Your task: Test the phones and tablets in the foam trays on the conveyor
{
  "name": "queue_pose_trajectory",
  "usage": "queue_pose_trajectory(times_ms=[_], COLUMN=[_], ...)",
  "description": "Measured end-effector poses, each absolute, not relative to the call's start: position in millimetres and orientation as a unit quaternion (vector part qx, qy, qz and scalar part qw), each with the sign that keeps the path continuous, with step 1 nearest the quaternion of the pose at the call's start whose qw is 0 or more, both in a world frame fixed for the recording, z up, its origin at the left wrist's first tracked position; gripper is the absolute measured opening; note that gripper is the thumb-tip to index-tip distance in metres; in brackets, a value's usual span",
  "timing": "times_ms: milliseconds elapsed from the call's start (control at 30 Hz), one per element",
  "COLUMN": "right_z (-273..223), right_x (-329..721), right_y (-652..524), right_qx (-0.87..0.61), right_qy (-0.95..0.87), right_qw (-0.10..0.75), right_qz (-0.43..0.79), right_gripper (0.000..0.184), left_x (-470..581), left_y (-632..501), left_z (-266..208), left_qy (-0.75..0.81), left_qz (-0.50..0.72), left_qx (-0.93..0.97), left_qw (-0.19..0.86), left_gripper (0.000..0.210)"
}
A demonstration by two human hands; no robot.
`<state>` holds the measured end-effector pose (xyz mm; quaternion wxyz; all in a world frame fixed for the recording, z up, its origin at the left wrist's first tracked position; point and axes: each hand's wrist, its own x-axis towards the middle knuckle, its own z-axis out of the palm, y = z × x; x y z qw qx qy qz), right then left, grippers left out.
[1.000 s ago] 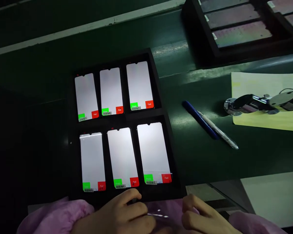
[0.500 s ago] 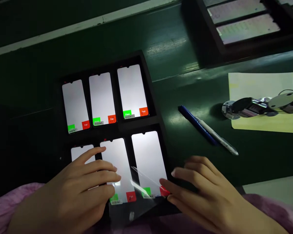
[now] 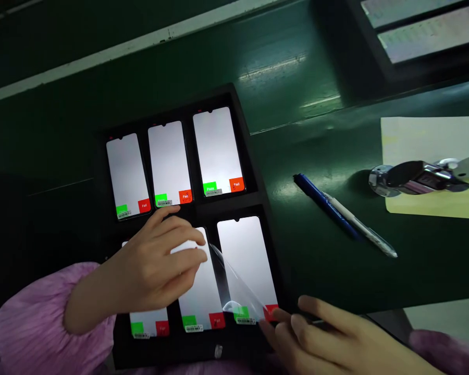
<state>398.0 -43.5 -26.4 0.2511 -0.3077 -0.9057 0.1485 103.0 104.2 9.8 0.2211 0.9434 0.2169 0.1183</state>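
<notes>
Factory test bench with 6 Pass/Fail phones

Six phones are lying in a tray, three far, three near, a film extending over the near right one. Two pens are resting right of the tray; farther right, an object is lying on paper, and another tray is sitting beyond.

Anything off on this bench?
A small pale scrap sits at the near edge of the black tray, below the phones: it looks stray, though too blurred to identify. No spill or obvious damage stands out.
</notes>
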Motion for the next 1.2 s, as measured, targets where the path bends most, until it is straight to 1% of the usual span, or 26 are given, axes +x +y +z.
queue_pose_trajectory(times_ms=[67,167,267,367,500,567,633,700,800,900,1000,1100,1200], right_z=[-29,-34,-42,-45,-43,-42,-42,-42,-44,-47,-49,-51,-54], right_x=[396,395,393,389,383,380,380,380,381,382,381,381,381], right_y=[-35,-10,18,38,48,49,50,51,52,51,51,52,54], right_qx=[-0.317,-0.331,-0.428,-0.509,-0.534,-0.541,-0.546,-0.541,-0.521,-0.506,-0.505,-0.505,-0.506], right_qy=[-0.902,-0.888,-0.843,-0.811,-0.816,-0.812,-0.8,-0.785,-0.756,-0.726,-0.71,-0.704,-0.704], right_qw=[0.257,0.28,0.285,0.261,0.22,0.218,0.234,0.272,0.353,0.414,0.43,0.433,0.428], right_qz=[0.141,0.151,0.158,0.119,0.014,0.029,0.079,0.13,0.181,0.213,0.236,0.248,0.255], right_gripper=[0.048,0.028,0.011,0.008,0.012,0.013,0.012,0.009,0.004,0.006,0.009,0.014,0.014], left_x=[107,104,98,94,88,84,80,76,73,72,73,78,87], left_y=[108,104,91,76,65,63,62,62,61,59,59,61,65], left_z=[7,6,9,12,10,6,2,-2,-6,-7,-7,-9,-10], left_qy=[0.241,0.308,0.357,0.368,0.401,0.421,0.434,0.445,0.459,0.475,0.495,0.506,0.502], left_qz=[0.12,0.074,0.037,0.023,0.0,-0.013,-0.022,-0.024,-0.013,-0.004,-0.002,-0.003,-0.005], left_qx=[0.946,0.945,0.933,0.928,0.908,0.898,0.892,0.888,0.884,0.878,0.868,0.862,0.865], left_qw=[0.181,0.083,0.007,-0.059,-0.119,-0.126,-0.122,-0.111,-0.082,-0.056,-0.041,-0.031,-0.017], left_gripper=[0.024,0.028,0.024,0.024,0.025,0.027,0.03,0.033,0.036,0.038,0.037,0.037,0.037])
